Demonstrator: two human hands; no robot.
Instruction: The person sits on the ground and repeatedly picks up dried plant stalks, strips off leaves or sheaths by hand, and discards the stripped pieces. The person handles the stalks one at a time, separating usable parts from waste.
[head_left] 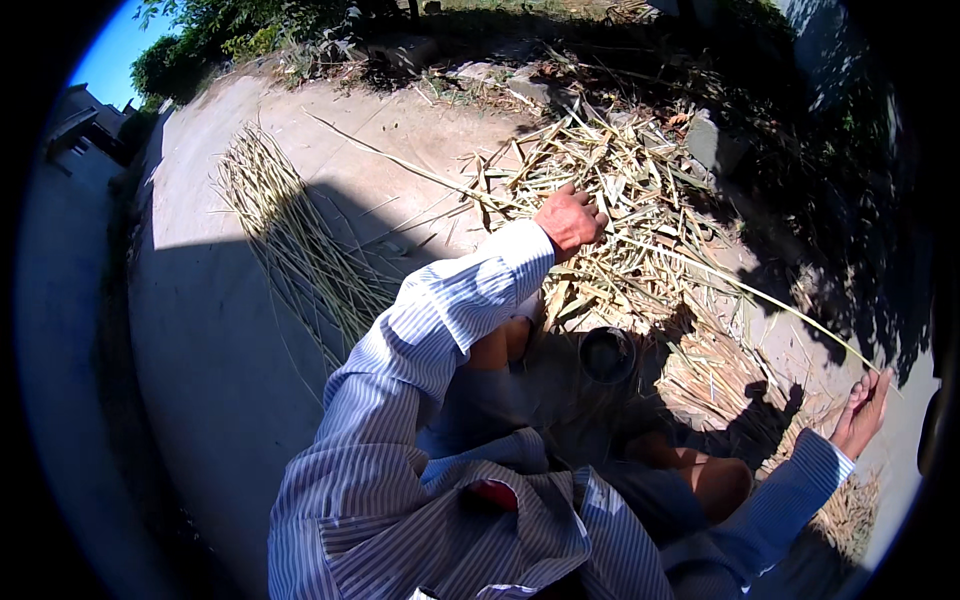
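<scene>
A long, thin pale plant stalk [745,288] stretches between my two hands at a downward slant to the right. My left hand [572,222] is closed around it, above a loose heap of dry leaf strips [640,180]. Out at the far right, my right hand [863,413] pinches the stalk near its end. Beyond my left hand, a straight stalk [400,163] runs up and left in the same line; the hand hides whether it is the same piece. Both arms wear striped sleeves.
A bundle of thin stalks [300,225] lies on the ground at left, partly in shadow. Close to my legs stands a round dark container [607,355]. More dry straw [715,375] lies to its right. Stones [715,143] and shaded plants edge the far side.
</scene>
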